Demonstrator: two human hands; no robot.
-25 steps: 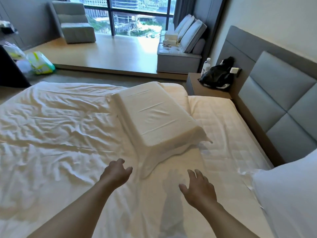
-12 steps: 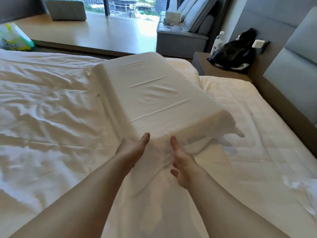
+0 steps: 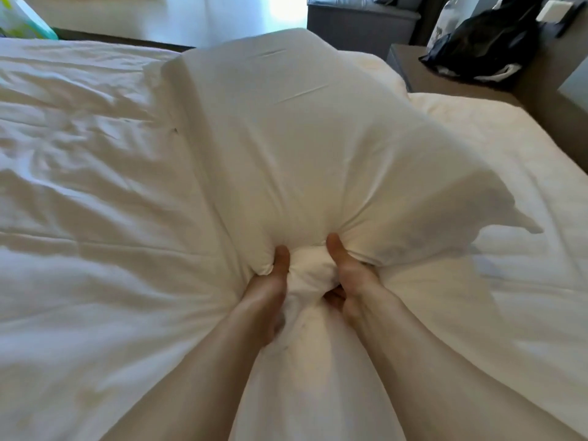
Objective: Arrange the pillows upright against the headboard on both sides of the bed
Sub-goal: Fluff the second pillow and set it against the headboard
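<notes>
A rumpled white duvet (image 3: 82, 173) covers the bed's left side. The left hand (image 3: 270, 281) and right hand (image 3: 346, 278) both clutch bunched fabric at the near end of the white pillow (image 3: 311, 148), lying mid-bed. At far right, a black bag (image 3: 477, 43) sits on the nightstand (image 3: 445, 81).

Both hands are clamped on the near edge of a big white pillow (image 3: 311, 148), left hand (image 3: 270, 281) and right hand (image 3: 346, 275) close together with thumbs on top and the fabric all bunched up between them. The pillow lies lengthwise across a rumpled white duvet (image 3: 79, 186), far end toward the window side, with a loose corner of the case flopping out to the right. Top right there's a dark nightstand (image 3: 445, 81) with a black bag (image 3: 483, 46) on it, just past the bare mattress (image 3: 525, 218).
</notes>
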